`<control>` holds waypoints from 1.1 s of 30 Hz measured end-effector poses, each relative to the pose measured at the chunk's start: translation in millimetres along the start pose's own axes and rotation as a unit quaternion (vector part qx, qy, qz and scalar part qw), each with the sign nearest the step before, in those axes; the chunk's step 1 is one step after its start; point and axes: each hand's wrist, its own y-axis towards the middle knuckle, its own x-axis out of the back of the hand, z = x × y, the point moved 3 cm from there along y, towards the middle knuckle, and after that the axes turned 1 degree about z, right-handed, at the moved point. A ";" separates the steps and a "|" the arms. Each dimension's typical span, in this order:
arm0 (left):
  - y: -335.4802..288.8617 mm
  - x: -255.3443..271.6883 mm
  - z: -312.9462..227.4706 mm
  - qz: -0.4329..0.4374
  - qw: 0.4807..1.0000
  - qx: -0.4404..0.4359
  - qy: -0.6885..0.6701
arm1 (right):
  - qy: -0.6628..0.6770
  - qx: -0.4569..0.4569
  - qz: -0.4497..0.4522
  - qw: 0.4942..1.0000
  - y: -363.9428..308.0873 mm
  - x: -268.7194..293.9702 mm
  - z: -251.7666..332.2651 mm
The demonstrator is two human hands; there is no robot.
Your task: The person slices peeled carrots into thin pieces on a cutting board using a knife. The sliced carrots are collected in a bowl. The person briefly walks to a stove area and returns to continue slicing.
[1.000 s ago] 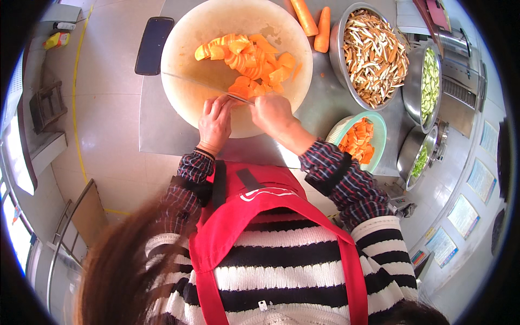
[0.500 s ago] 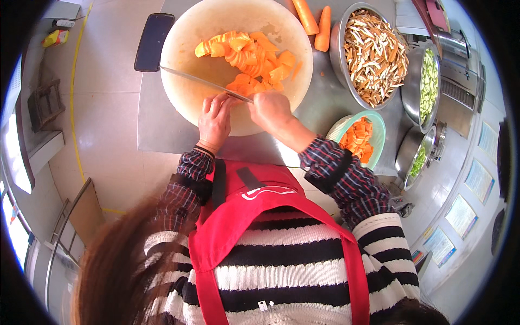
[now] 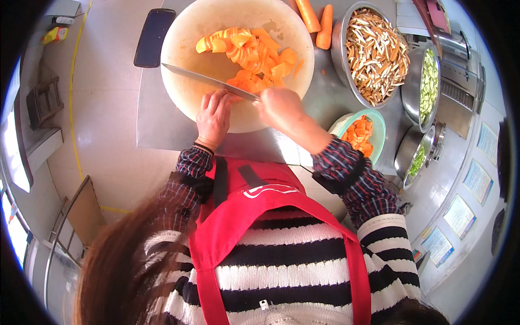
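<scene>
Watch that knife point(image 3: 208, 80)! Clenched in the right hand point(image 3: 281, 111), close beside the bunched fingers of the left hand point(image 3: 213, 118): could nick them by skidding on loose carrot slices point(image 3: 252, 55). Pinching anything there? Can't tell. Look mostly beyond both hands for those slices, spread from the knife toward the cutting board's point(image 3: 181, 39) far edge.

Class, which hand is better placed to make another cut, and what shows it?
Probably the right hand: it grips the knife, whose blade extends over the cutting board beside the carrot slices. The left hand, on the blade's near side, has no knife.
</scene>
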 end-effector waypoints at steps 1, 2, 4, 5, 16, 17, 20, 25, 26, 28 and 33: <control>0.9 0.5 -1.0 0.000 1.000 -0.004 0.002 | -0.004 -0.003 -0.022 1.000 9.3 -8.9 6.4; 1.9 1.6 -1.6 -0.001 1.000 -0.010 0.003 | -0.006 -0.018 -0.011 1.000 15.9 -15.0 7.1; 3.1 3.5 -2.0 -0.006 1.000 -0.009 0.004 | 0.017 -0.010 -0.025 0.999 17.8 -19.1 6.4; 1.7 4.0 -2.9 -0.003 1.000 0.000 -0.002 | 0.022 -0.027 -0.006 0.999 14.3 -18.9 2.7; -2.3 1.1 -0.9 -0.011 1.000 0.003 -0.015 | -0.020 0.006 -0.024 0.999 4.9 -8.8 8.7; -2.5 0.8 -1.0 -0.012 1.000 0.005 -0.014 | -0.029 -0.001 -0.020 0.999 11.0 -17.6 12.4; -3.7 1.1 -0.4 -0.020 1.000 0.015 -0.017 | 0.030 0.000 -0.046 0.999 16.2 -21.1 8.6; -5.1 1.1 -0.7 -0.027 0.999 0.014 -0.010 | 0.020 -0.019 0.022 0.999 -9.3 9.4 -7.1; -4.7 1.4 -0.9 -0.031 0.999 0.009 -0.007 | 0.006 -0.016 0.027 0.999 -12.4 14.7 -8.8; -2.4 1.9 -1.2 -0.041 0.999 -0.003 -0.008 | -0.004 -0.010 0.030 0.999 -11.5 16.1 -6.8; -2.6 2.4 -2.2 -0.044 0.999 0.008 -0.015 | 0.002 -0.013 -0.019 1.000 14.2 -21.5 9.7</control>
